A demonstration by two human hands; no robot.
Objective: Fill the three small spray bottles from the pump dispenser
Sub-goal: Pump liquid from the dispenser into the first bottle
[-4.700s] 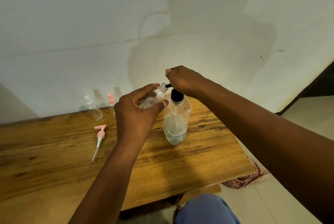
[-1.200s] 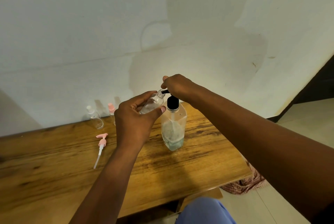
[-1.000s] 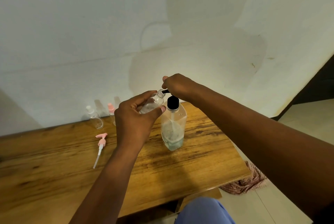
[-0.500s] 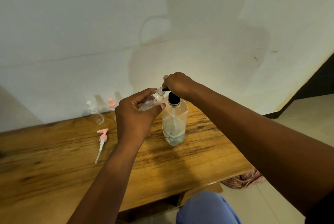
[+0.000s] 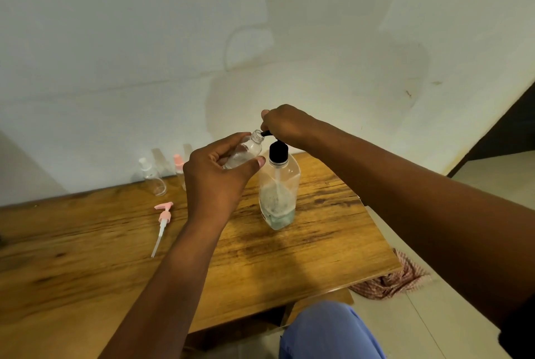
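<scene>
My left hand [image 5: 214, 182] grips a small clear spray bottle [image 5: 246, 153] with no cap, tilted so its open mouth meets the black nozzle [image 5: 266, 133] of the pump dispenser [image 5: 279, 193]. The dispenser is a clear bottle with a black collar, standing on the wooden table [image 5: 86, 243], with a little bluish liquid at its bottom. My right hand [image 5: 286, 124] is curled over the pump head and hides it. Two more small bottles stand by the wall: a clear-capped one [image 5: 152, 177] and a pink-capped one [image 5: 179, 167], partly behind my left hand.
A loose pink sprayer top with a white tube [image 5: 162, 222] lies on the table left of my left arm. The table's right edge runs just right of the dispenser. A patterned cloth [image 5: 396, 280] lies on the floor, and a blue-clad knee [image 5: 330, 329] shows below.
My right hand pressed the pump head down half a second ago and has since risen a little with it. My left hand keeps the small bottle at the nozzle.
</scene>
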